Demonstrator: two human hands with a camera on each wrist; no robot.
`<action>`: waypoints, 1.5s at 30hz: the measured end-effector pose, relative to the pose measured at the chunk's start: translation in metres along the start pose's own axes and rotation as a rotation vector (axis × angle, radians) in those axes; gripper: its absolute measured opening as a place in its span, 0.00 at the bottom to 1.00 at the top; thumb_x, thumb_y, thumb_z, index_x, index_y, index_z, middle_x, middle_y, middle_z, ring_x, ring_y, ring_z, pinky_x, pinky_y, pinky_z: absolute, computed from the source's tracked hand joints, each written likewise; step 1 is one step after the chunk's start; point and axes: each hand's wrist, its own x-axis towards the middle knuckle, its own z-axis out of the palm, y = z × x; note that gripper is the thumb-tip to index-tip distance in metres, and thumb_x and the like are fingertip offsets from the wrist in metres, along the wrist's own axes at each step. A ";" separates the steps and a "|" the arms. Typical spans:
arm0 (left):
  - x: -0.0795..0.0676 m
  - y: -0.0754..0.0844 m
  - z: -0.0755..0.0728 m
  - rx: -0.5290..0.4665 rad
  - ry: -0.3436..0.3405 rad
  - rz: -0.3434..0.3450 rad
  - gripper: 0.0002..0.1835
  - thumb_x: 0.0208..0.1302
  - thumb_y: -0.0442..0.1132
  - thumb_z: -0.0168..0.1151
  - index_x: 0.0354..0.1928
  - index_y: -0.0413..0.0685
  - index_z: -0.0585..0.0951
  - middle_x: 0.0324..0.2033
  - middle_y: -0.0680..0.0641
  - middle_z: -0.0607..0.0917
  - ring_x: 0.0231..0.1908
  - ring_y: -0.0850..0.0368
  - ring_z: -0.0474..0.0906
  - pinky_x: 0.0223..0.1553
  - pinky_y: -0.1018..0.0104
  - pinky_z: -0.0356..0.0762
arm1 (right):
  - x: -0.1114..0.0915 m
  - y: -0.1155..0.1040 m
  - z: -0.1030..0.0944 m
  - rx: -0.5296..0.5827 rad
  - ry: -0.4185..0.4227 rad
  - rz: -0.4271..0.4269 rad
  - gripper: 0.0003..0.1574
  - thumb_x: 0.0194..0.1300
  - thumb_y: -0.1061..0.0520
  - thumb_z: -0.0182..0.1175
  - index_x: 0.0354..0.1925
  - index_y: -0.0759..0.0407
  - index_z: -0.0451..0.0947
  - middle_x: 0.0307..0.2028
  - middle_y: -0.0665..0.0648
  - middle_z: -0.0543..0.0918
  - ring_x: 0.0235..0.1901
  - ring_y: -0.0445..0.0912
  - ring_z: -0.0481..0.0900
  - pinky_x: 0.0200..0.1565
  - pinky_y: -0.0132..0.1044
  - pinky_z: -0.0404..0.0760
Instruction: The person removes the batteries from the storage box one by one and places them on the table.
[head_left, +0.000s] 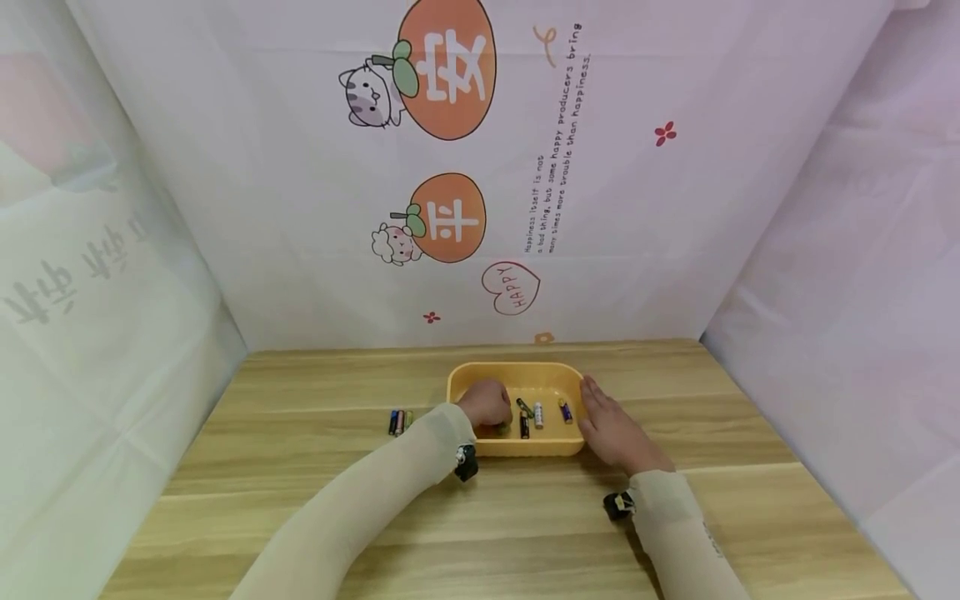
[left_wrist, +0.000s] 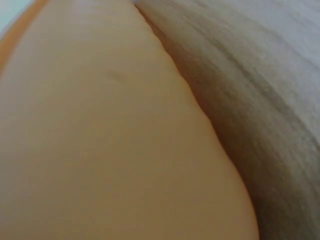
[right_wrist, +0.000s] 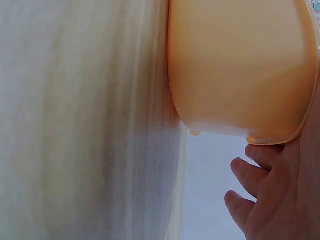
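A yellow plastic bin (head_left: pixel 525 447) stands on the table with loose batteries inside. My left hand (head_left: pixel 487 402) reaches down into its left half, fingers curled around a small green battery (head_left: pixel 502 428) that is mostly hidden beneath them. To the right of that hand lie a green battery (head_left: pixel 524 407), a black battery (head_left: pixel 524 426), a white battery (head_left: pixel 538 415) and a purple battery (head_left: pixel 565 410). My right hand (head_left: pixel 618 429) rests against the bin's right end, its fingers extended along the wall. In the right wrist view, fingertips (right_wrist: pixel 248 172) show beside the bin's corner.
Three batteries (head_left: pixel 401 422) lie side by side on the wooden table (head_left: pixel 315 467), left of the bin. A printed white cloth (head_left: pixel 600 250) hangs behind the table, with more cloth at both sides. The bin's wall fills most of the left wrist view.
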 end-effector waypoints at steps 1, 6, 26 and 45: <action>-0.001 0.000 0.001 0.001 -0.004 0.004 0.07 0.52 0.30 0.66 0.20 0.44 0.80 0.16 0.50 0.76 0.15 0.58 0.68 0.15 0.67 0.68 | 0.000 0.000 0.001 0.000 0.000 -0.002 0.38 0.75 0.55 0.40 0.74 0.69 0.43 0.75 0.65 0.44 0.72 0.60 0.47 0.69 0.56 0.52; -0.002 -0.001 0.005 0.012 -0.027 0.008 0.14 0.53 0.30 0.67 0.13 0.47 0.77 0.11 0.50 0.73 0.12 0.58 0.66 0.12 0.66 0.65 | -0.002 0.000 0.004 0.002 -0.002 -0.008 0.38 0.75 0.55 0.41 0.74 0.69 0.43 0.75 0.65 0.44 0.72 0.61 0.48 0.68 0.57 0.52; -0.003 0.004 0.009 -0.291 -0.082 0.008 0.20 0.57 0.27 0.65 0.14 0.48 0.68 0.14 0.50 0.69 0.15 0.57 0.66 0.18 0.65 0.71 | -0.004 0.000 0.006 0.001 0.008 -0.016 0.38 0.75 0.56 0.42 0.75 0.68 0.42 0.75 0.64 0.43 0.72 0.61 0.48 0.68 0.58 0.53; -0.003 0.012 0.004 -0.419 -0.105 0.003 0.12 0.58 0.29 0.68 0.45 0.36 0.82 0.29 0.47 0.82 0.26 0.56 0.78 0.27 0.64 0.80 | -0.001 0.001 0.004 -0.022 0.011 -0.014 0.38 0.75 0.55 0.41 0.75 0.69 0.43 0.75 0.64 0.43 0.72 0.60 0.46 0.69 0.56 0.52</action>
